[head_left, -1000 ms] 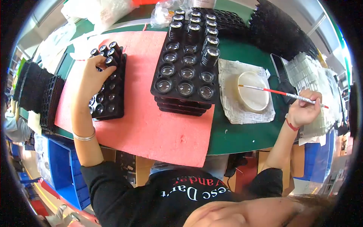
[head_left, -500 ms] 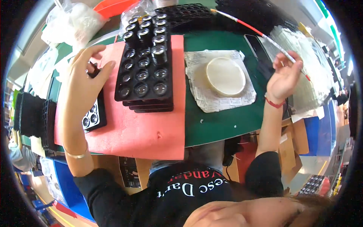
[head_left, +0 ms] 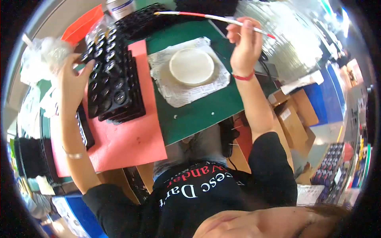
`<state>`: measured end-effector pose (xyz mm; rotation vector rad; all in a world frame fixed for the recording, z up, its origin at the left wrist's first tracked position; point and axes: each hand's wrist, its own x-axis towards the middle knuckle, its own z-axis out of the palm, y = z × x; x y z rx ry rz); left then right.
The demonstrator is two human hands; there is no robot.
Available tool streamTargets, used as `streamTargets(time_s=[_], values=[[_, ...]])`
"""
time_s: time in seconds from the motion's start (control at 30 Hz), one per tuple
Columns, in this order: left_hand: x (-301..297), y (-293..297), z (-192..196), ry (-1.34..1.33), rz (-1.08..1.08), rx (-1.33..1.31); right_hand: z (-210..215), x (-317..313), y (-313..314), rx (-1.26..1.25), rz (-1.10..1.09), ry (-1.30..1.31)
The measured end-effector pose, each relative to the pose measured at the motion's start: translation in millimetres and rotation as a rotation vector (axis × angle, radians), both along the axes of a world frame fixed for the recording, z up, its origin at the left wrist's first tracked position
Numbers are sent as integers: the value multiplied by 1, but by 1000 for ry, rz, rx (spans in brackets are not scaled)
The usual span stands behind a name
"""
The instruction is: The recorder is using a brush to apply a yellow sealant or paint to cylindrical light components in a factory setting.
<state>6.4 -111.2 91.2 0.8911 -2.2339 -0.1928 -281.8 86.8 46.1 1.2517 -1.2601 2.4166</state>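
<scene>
My left hand (head_left: 73, 81) is at the left edge of a stack of black trays (head_left: 125, 107), its thumb and fingers closed around a small black lens barrel (head_left: 84, 58). Several like barrels with shiny glass tops stand in the top tray's holes. My right hand (head_left: 247, 45) grips a thin brush (head_left: 206, 16) with a red-and-white striped handle, lying nearly level with its pale tip to the left. Below the brush, a round white dish (head_left: 191, 66) rests on crumpled printed paper (head_left: 180, 99). Another tray (head_left: 85, 129) lies partly hidden by my left forearm.
The tray stack stands on a pink foam mat (head_left: 131, 142) over a green tabletop (head_left: 188, 127). Plastic bags (head_left: 47, 53), an orange bin (head_left: 83, 25) and a white tub (head_left: 120, 8) are at the far left. Clear plastic wrapping (head_left: 289, 33) lies at the right.
The whole view has shifted and tilted. My left hand has brought the lens barrel to the tray stack's left edge. The brush in my right hand has swung from slanting to nearly level.
</scene>
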Motion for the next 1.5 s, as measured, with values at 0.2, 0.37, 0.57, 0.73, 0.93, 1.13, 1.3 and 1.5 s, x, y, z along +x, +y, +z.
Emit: streamTargets(time_s=[0.2,0.37,0.57,0.73,0.93,1.13,1.3,1.5], values=[[-8,91,4,406,-479,54,-3,-15,8,-42,-44,-22],[1,124,-36,128,-954,131,4,-3,3,-51,-94,-18],[-5,118,-94,191,-921,653,-5,-9,9,-1,-135,18],[-3,116,-95,187,-848,915,-5,-5,11,12,-166,7],[0,114,-89,132,-803,901,-5,-7,5,31,-172,-13],[0,115,-84,125,-844,980,-11,-17,-2,147,-176,15],[-1,114,-86,92,-806,1087,-8,-22,1,123,-113,-73],[-3,114,-99,238,-888,944,-8,-26,-4,156,-84,-171]])
